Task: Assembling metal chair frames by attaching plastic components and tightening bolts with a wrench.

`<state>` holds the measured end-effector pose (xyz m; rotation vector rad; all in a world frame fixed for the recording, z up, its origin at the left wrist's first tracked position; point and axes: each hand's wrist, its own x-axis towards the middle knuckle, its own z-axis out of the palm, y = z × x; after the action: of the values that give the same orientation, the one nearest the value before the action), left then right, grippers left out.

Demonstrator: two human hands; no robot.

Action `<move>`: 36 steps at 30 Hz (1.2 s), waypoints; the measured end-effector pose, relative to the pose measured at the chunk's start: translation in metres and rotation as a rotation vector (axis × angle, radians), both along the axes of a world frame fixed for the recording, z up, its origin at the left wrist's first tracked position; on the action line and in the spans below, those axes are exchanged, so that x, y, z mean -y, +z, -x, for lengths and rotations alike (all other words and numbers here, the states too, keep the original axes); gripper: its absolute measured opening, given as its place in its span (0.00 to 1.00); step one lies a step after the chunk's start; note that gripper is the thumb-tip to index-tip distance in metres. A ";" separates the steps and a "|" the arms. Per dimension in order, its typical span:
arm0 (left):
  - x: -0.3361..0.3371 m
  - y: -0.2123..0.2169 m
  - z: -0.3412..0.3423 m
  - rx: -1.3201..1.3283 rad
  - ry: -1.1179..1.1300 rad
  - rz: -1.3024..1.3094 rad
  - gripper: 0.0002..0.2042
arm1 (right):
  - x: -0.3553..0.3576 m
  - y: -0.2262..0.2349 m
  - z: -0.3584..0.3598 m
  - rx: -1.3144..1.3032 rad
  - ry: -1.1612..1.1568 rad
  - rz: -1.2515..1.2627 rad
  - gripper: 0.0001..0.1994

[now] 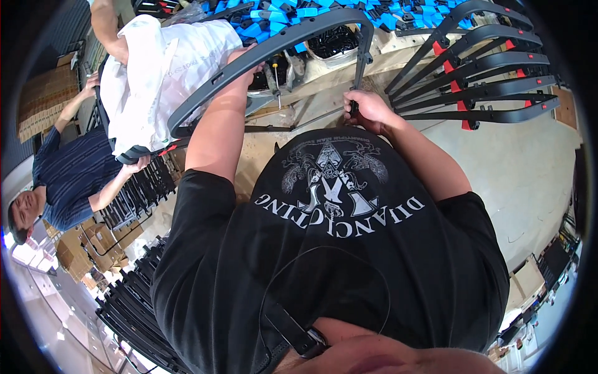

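Observation:
A dark grey bent frame (283,40) is raised in front of me, arching from the left across to the right. My left hand (246,68) is closed about its long upper bar, which hides most of the fingers. At the lower end of the frame's right leg, my right hand (367,107) is closed with the fingers curled. A small black part (354,107) shows between the right thumb and fingers. Just beyond, a screwdriver (276,78) with a yellow handle stands near the bench edge.
Blue plastic parts (268,22) are heaped on the bench beyond, beside a bag of black pieces (333,42). Similar dark frames (492,65) rest on red supports at right. Left, a co-worker (78,165) holds an item under white plastic (168,68). Black frames (134,305) are stacked lower left.

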<state>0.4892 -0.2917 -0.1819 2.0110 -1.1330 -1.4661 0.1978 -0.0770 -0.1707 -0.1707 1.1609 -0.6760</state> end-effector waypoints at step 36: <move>-0.060 0.032 -0.022 0.770 -0.484 0.466 0.18 | 0.009 -0.019 -0.023 -0.018 0.029 0.030 0.06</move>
<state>0.5114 -0.2319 -0.1499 2.0586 -2.1494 -0.4490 0.2207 -0.0855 -0.1893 -0.2187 1.1644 -0.6678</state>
